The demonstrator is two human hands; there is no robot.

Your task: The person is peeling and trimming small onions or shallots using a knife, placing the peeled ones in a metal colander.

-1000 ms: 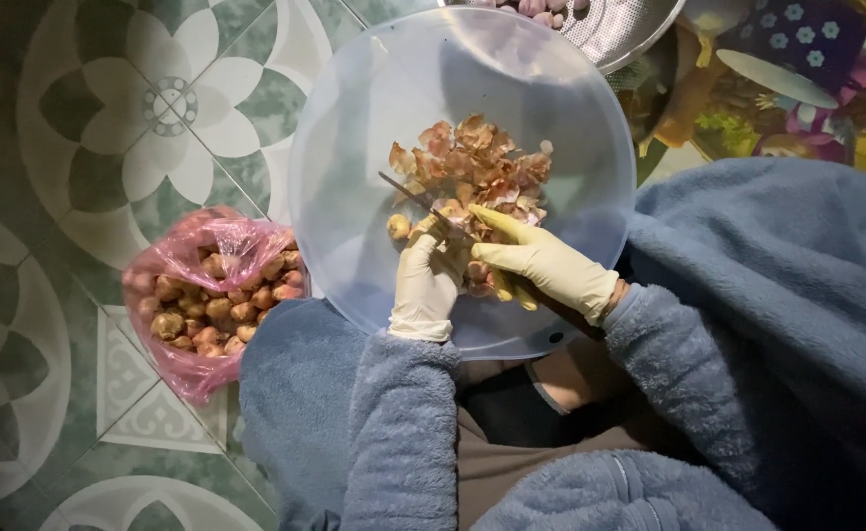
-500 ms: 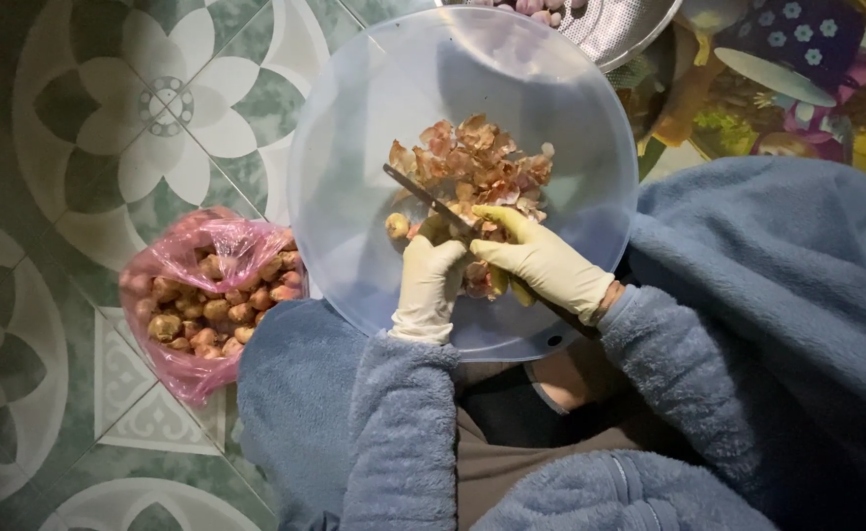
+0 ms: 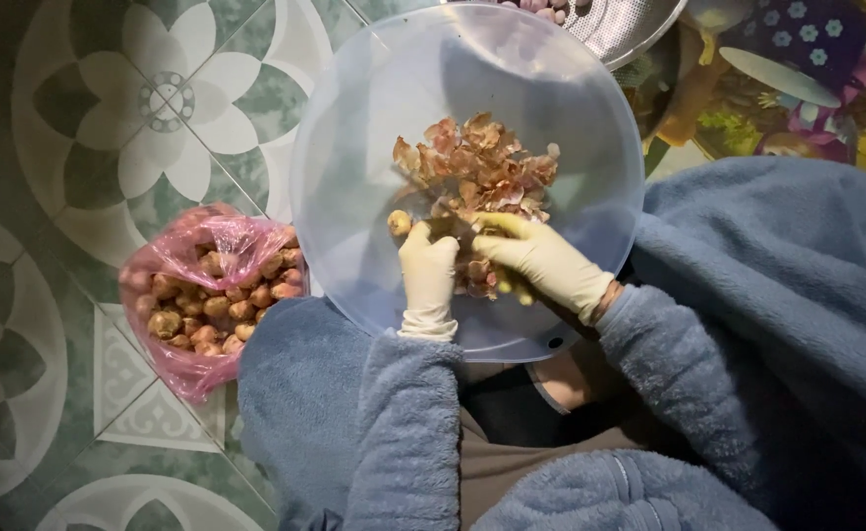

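A round translucent plastic basin (image 3: 354, 147) rests on my lap and holds a heap of dry pinkish-brown shallot peels (image 3: 477, 167). Both hands wear pale rubber gloves and meet over the near edge of that heap. My left hand (image 3: 428, 275) pinches a small shallot bulb (image 3: 399, 222) between thumb and fingers. My right hand (image 3: 541, 261) is closed around a small knife, whose blade is almost wholly hidden between the two hands. Blue fleece sleeves cover both forearms.
A pink plastic bag (image 3: 173, 364) of unpeeled shallots lies on the patterned tile floor (image 3: 79, 147) to the left, touching my knee. A metal colander (image 3: 620, 25) with peeled purple bulbs sits beyond the basin. Colourful patterned fabric (image 3: 797, 59) is at top right.
The knife blade, which stuck out to the upper left half a second ago, has drawn in between the hands. The hands stay over the same spot.
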